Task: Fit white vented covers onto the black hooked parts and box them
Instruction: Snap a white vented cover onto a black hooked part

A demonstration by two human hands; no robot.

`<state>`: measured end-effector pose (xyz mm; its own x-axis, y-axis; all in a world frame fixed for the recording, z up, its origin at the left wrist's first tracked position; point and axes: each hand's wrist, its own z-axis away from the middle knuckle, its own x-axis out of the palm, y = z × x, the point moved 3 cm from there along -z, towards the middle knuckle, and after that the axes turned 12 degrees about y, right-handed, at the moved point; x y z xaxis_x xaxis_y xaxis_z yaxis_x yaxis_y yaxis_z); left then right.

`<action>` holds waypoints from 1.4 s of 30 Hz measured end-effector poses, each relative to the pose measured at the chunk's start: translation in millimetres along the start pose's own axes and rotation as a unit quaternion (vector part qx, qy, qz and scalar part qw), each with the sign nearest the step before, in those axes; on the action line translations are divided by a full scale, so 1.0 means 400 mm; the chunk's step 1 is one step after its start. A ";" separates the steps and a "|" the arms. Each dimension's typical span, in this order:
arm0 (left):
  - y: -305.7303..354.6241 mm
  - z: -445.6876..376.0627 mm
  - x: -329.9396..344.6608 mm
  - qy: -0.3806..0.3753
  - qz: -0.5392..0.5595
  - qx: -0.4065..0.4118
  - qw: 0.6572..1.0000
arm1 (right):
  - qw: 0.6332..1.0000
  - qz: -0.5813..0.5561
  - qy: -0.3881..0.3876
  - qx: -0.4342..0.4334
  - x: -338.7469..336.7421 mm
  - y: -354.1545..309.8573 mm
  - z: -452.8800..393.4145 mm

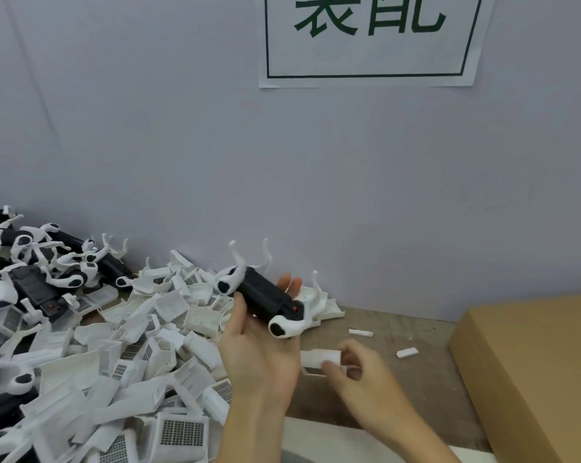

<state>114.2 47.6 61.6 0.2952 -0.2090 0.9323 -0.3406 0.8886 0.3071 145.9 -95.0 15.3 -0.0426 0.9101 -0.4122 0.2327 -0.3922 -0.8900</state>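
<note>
The left hand (259, 352) lies palm up with its fingers curled round a black part (265, 300), thumb on the near side and fingertips showing past the far edge; white hooks stick up from both ends of the part, and it carries no cover yet. Just below and to the right, the right hand (356, 372) pinches a white cover (319, 359) between thumb and fingers, held close to the left palm but still apart from the black part, so the fitting of this pair looks about to begin rather than done. Outward to the left, a big heap of loose covers (142, 362) spreads over the table (416, 379), and behind it sits a pile of black parts (42, 272) waiting their turn, so most of the work appears to remain. At the right edge is a cardboard box (533, 362); whether anything is in it cannot be seen.
</note>
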 end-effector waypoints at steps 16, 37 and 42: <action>-0.149 -0.015 -0.044 0.075 -0.551 0.167 0.814 | 0.996 0.041 0.074 -0.004 -0.185 0.072 0.012; -0.224 0.021 -0.017 -0.128 -0.559 0.080 0.815 | 0.978 -0.061 0.185 -0.080 -0.183 0.017 0.018; -0.216 0.012 -0.021 -0.117 -0.536 0.080 0.832 | 0.984 -0.049 0.138 -0.103 -0.173 0.030 0.016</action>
<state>137.0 -29.4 28.4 0.3297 -0.9373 0.1129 -0.1141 0.0792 0.9903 145.3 -163.6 32.0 0.1830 0.9554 -0.2318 0.4345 -0.2901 -0.8527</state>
